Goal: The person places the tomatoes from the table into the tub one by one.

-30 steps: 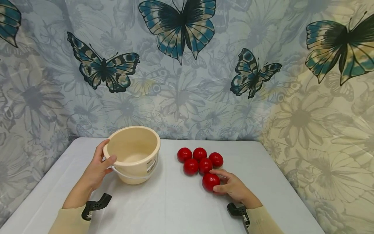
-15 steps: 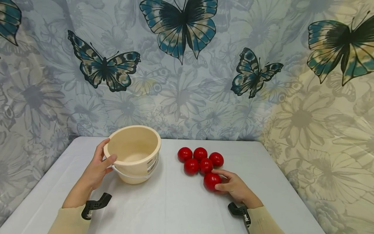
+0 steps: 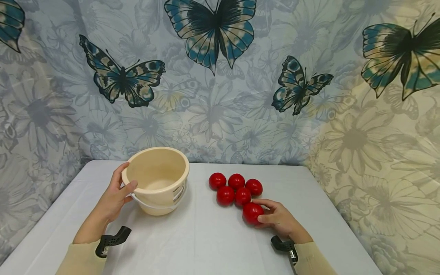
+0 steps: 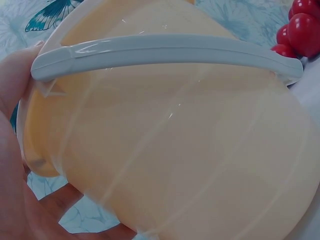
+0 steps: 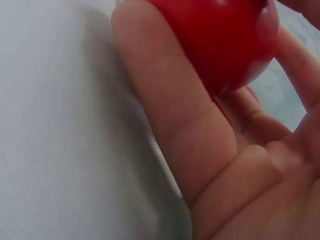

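Observation:
In the head view, a cream bucket (image 3: 156, 198) stands on the left of the table, its mouth tipped a little toward the camera. My left hand (image 3: 115, 196) grips its left rim, thumb over the edge. The left wrist view shows the bucket's side (image 4: 175, 135) and its pale handle (image 4: 165, 51) up close. On the right, my right hand (image 3: 282, 220) holds the nearest red ball (image 3: 252, 213) between thumb and fingers. Palm and fingers (image 5: 170, 100) lie around this ball (image 5: 225, 40) in the right wrist view. Several other red balls (image 3: 225, 196) sit clustered just behind it.
A white cloth covers the table (image 3: 206, 244). Behind it hangs a patterned backdrop (image 3: 213, 126) with butterflies and flowers. Black wrist cameras are strapped on both wrists, the left one (image 3: 113, 240) near the bucket's front.
My right hand and the ball it holds have moved slightly to the right. The left hand keeps its grip on the bucket, which has stayed in place.

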The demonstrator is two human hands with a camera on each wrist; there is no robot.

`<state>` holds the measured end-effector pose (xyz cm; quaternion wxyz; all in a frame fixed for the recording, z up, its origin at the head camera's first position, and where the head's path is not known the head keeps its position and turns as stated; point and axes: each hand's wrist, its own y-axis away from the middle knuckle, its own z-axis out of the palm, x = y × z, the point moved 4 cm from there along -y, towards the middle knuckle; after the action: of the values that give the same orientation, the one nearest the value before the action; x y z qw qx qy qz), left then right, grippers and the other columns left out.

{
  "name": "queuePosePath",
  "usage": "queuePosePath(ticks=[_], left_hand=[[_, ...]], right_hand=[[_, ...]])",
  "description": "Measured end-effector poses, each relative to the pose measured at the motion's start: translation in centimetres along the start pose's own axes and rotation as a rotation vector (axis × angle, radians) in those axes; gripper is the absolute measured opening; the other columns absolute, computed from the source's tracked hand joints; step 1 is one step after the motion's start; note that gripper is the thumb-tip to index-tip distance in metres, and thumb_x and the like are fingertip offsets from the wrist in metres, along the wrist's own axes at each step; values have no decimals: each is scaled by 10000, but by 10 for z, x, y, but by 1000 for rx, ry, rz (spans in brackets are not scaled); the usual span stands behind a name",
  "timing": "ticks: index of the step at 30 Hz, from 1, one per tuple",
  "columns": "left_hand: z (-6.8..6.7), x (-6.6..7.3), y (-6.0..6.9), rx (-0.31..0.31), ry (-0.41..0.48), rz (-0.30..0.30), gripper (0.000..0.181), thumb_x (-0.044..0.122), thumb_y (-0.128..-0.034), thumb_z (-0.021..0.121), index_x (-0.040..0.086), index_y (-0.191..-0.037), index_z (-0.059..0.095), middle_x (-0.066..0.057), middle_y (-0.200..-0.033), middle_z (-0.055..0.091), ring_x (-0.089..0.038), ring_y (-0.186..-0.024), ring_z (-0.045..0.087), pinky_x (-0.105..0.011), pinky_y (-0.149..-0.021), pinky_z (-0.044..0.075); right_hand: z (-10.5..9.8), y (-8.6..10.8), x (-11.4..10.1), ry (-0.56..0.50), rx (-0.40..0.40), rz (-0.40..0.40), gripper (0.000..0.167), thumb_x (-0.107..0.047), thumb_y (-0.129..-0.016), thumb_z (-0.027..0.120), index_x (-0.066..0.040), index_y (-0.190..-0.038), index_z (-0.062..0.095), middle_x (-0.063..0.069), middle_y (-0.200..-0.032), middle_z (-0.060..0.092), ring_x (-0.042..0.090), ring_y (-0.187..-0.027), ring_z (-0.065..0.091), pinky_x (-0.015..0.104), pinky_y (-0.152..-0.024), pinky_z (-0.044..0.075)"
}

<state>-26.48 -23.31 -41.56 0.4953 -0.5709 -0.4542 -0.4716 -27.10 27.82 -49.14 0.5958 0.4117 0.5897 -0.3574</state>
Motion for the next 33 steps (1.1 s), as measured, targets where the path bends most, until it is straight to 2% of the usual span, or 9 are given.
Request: queuePosePath(ticks=[2,8,16,20,23,26,33], left_hand=[[0,0,1,3,-1,-4,774,164,-1047,515,206,-1590,-36,-190,-1612,0,-437,-1356,280,-459,-889,457],[0,0,2,-1,7,-2,773,169,-1045,516,210,-1588,-33,-193,-1615,-14,-454,-1369,258,-563,-932,404],[8,-1,0,-25,19,12,756,186,-1044,520,237,-1589,-1,-172,-1623,-9,-456,-1381,237,-448,-893,437],[12,-1,0,-32,28,16,751,192,-1045,521,233,-1589,5,-162,-1627,-13,-456,-1386,236,-411,-883,448],[16,-1,0,-36,37,13,747,185,-1047,519,221,-1587,4,-151,-1631,-24,-461,-1393,234,-371,-870,459],[19,-2,0,-39,37,10,751,201,-1046,526,211,-1586,4,-147,-1632,-33,-467,-1398,232,-383,-878,459],[26,0,-1,-34,49,1,779,213,-1040,543,230,-1594,-5,-119,-1640,-44,-467,-1406,219,-589,-965,380]], right_hand=[[-3,2,-3,-17,2,-14,539,0,-898,702,44,-1396,501,177,-1316,548,347,-1119,580,548,-798,531],[-11,5,-8,-51,0,-55,498,11,-916,662,2,-1393,519,86,-1297,576,345,-1120,582,539,-800,536],[-14,4,-9,-66,-2,-62,489,38,-916,651,1,-1387,528,79,-1291,585,347,-1109,593,539,-789,538],[-15,6,-16,-50,-1,-65,478,25,-920,652,-9,-1382,536,101,-1289,574,354,-1091,601,534,-795,538],[-19,10,-29,-55,37,-95,473,34,-915,646,1,-1374,535,106,-1299,555,356,-1078,606,522,-793,541],[-20,15,-48,-69,74,-143,459,41,-923,633,-23,-1371,554,104,-1315,536,338,-1095,599,508,-798,540],[-3,13,-99,-117,106,-236,418,54,-938,601,-89,-1332,612,122,-1305,530,318,-1080,615,483,-784,547]])
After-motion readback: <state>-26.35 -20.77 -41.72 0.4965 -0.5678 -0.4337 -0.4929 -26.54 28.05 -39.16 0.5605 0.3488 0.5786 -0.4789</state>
